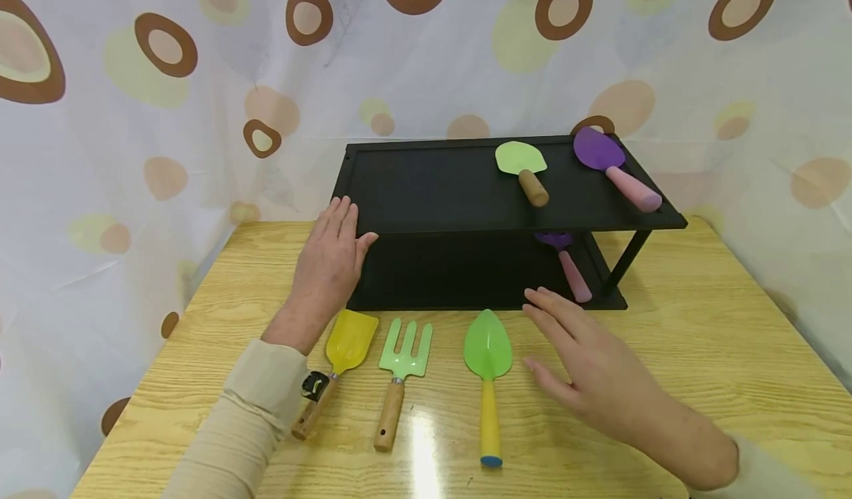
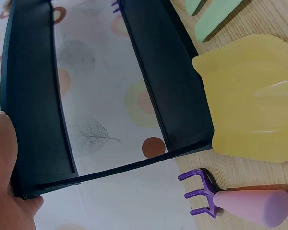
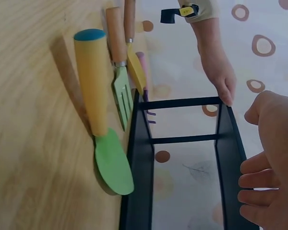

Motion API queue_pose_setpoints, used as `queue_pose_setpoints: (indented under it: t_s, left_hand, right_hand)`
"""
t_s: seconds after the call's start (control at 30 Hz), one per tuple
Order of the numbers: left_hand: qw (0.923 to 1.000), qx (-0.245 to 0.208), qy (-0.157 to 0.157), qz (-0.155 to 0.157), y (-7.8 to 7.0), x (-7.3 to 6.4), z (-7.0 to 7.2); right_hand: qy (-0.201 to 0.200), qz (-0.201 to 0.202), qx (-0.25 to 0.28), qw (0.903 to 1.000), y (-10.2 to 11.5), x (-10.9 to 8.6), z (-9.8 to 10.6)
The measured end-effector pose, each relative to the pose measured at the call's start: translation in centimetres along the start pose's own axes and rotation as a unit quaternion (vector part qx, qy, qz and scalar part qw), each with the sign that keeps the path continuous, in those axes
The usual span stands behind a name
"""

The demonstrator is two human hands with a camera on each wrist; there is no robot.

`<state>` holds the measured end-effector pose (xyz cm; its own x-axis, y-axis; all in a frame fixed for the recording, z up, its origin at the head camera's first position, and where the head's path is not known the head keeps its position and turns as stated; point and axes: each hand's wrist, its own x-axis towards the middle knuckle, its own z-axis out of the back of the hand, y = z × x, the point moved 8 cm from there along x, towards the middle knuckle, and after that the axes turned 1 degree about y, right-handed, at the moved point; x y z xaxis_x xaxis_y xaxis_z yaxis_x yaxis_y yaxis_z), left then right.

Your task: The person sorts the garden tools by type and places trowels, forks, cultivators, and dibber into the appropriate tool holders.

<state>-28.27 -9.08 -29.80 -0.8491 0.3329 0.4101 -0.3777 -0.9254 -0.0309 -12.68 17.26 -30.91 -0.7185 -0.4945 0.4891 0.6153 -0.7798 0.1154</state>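
Note:
My left hand rests at the left front corner of a black two-tier rack, fingers straight along its top shelf's edge, thumb at the front rim. In the left wrist view that hand overlaps the shelf corner. My right hand hovers in front of the rack's right side, fingers spread, nothing held. Nearest it on the table is a green trowel with a yellow handle. Further left lie a green hand fork and a yellow shovel, its wooden handle partly behind the left wrist.
On the top shelf lie a light green trowel and a purple trowel with a pink handle. A purple-headed tool with a pink handle sits on the lower shelf. Left of the rack is a purple hand rake. A patterned curtain hangs behind.

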Motion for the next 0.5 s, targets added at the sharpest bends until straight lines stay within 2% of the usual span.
queue_pose_setpoints:
  t_s: [0.2,0.5]
  left_hand:
    - [1.0000,-0.004,-0.005,-0.001,0.0,0.0,0.0]
    - [1.0000,-0.002,-0.004,0.001,0.0,0.0,0.1]
  right_hand:
    - [0.051,-0.031,-0.010,0.9982,0.0,-0.7,-1.8]
    - [0.059,-0.028,0.018,0.9977,0.6,-1.3,-3.6]
